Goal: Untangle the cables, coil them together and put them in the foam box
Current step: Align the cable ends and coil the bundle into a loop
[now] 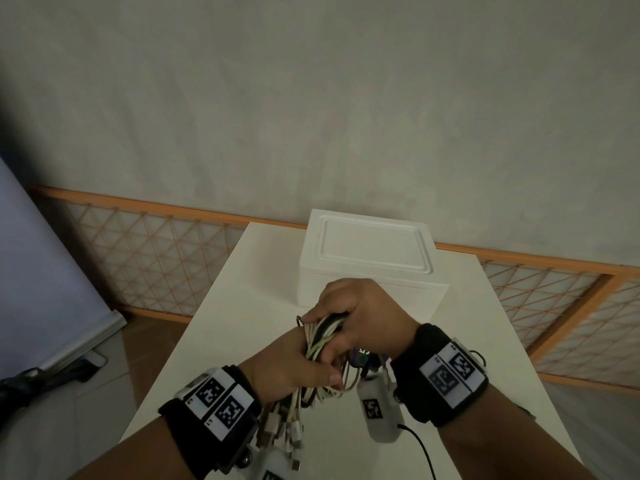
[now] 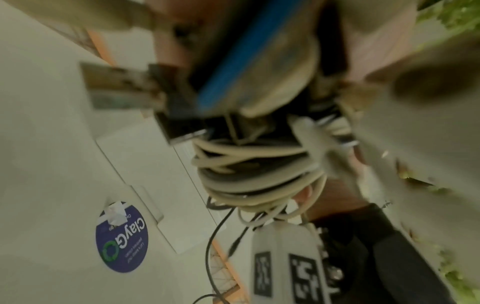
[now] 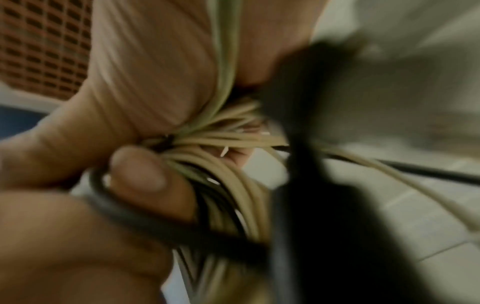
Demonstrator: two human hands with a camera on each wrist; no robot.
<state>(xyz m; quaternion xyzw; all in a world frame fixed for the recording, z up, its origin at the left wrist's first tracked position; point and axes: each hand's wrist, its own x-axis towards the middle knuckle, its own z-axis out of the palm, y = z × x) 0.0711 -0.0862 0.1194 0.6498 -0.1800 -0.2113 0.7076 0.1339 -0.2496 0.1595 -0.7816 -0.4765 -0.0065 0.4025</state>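
Observation:
A bundle of white, cream and black cables is held above the white table, in front of the closed white foam box. My left hand grips the bundle's lower part, with plug ends hanging below the wrist. My right hand curls over the top of the bundle. The left wrist view shows the coiled cables wound in loops. The right wrist view, blurred, shows fingers pinching cream and black cables.
An orange lattice fence runs behind the table. A blue round sticker lies on the table. A thin black wire trails from the white wrist device over the near table edge.

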